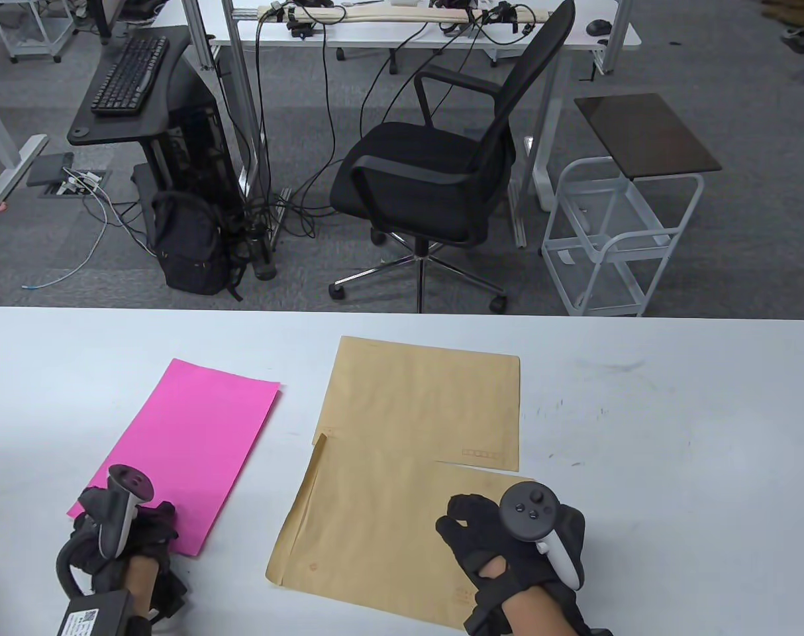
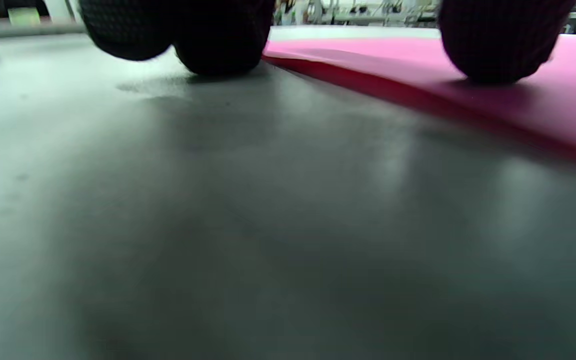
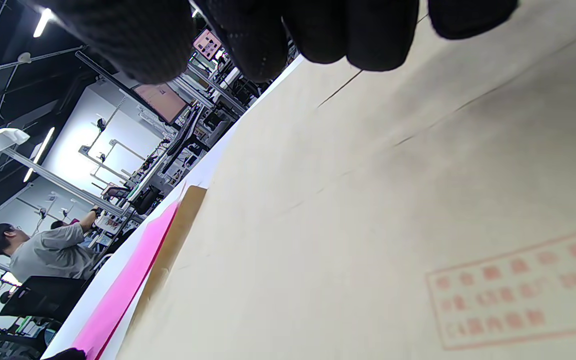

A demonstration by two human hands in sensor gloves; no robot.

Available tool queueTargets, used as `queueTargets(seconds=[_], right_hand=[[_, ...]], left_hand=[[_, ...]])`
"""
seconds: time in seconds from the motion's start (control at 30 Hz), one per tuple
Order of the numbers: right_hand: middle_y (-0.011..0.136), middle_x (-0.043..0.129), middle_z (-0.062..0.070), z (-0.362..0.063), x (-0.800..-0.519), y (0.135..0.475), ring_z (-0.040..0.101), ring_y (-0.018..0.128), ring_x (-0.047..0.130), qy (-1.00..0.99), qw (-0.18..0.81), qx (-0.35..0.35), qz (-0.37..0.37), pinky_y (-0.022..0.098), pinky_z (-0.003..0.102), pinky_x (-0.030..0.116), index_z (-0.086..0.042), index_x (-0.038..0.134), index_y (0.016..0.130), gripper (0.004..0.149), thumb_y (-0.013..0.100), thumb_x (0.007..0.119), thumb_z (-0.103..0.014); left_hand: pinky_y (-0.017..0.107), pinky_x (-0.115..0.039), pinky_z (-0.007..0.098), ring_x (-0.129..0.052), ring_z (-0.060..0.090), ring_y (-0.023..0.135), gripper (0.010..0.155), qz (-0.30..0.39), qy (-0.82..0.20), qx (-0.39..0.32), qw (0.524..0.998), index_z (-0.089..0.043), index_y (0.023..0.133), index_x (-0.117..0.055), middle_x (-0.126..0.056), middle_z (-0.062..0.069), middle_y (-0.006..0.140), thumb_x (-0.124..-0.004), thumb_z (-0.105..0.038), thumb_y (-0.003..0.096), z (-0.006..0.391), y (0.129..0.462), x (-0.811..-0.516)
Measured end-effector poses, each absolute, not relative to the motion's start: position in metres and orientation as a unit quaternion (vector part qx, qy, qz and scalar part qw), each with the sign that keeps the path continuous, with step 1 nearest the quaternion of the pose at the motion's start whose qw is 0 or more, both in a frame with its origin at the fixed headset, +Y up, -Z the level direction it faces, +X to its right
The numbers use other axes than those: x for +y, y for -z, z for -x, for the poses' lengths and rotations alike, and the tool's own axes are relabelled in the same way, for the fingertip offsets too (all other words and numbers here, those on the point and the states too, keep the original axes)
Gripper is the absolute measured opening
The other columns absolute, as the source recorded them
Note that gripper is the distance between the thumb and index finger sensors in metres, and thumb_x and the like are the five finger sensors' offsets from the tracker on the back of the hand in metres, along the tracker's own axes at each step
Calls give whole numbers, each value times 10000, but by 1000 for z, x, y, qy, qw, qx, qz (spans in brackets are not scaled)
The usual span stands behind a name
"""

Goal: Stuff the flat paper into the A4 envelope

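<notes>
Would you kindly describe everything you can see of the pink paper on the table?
The pink paper is a bright magenta rectangular sheet, thin and matte, lying flat on the white table at a slant, left of the two brown envelopes and apart from them. Its far edge seems to show a second layer beneath. The left hand rests on its near corner; in the left wrist view one gloved fingertip presses on the sheet, whose near edge lifts slightly off the table.
</notes>
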State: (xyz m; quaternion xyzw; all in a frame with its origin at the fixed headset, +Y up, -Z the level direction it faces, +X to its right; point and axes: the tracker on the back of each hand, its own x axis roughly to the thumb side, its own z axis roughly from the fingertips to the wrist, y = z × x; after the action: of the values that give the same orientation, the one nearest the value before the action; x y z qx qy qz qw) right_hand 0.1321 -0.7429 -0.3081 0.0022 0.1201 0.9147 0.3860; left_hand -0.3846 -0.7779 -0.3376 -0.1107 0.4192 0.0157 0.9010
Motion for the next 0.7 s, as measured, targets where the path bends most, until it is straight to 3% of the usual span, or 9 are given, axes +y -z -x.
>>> queueTargets(seconds=[0.27, 0.47, 0.7], right_hand=[[1001, 636, 70, -130, -746, 309, 396, 871, 765, -913, 385, 132, -11, 599, 590, 678, -238, 732, 950, 570, 477, 809, -547], [1005, 628, 70, -131, -750, 309, 397, 875, 760, -912, 386, 141, -8, 601, 591, 674, -238, 732, 950, 568, 478, 813, -542], [1009, 622, 71, -133, -755, 312, 397, 882, 750, -912, 382, 151, -1, 605, 594, 666, -237, 727, 955, 573, 478, 812, -543]], left_hand=[[487, -892, 432, -992, 188, 615, 1036, 72, -42, 429, 900, -56, 1107, -366, -814, 11, 917, -922, -516, 364, 384, 339, -774], [422, -928, 410, -1029, 135, 469, 986, 71, -119, 461, 876, -42, 1090, -449, -895, -79, 786, -971, -432, 349, 402, 334, -774], [391, -922, 415, -1029, 138, 424, 715, 97, -270, 441, 850, -81, 1006, -696, -932, -104, 703, -932, -368, 395, 418, 331, -776]])
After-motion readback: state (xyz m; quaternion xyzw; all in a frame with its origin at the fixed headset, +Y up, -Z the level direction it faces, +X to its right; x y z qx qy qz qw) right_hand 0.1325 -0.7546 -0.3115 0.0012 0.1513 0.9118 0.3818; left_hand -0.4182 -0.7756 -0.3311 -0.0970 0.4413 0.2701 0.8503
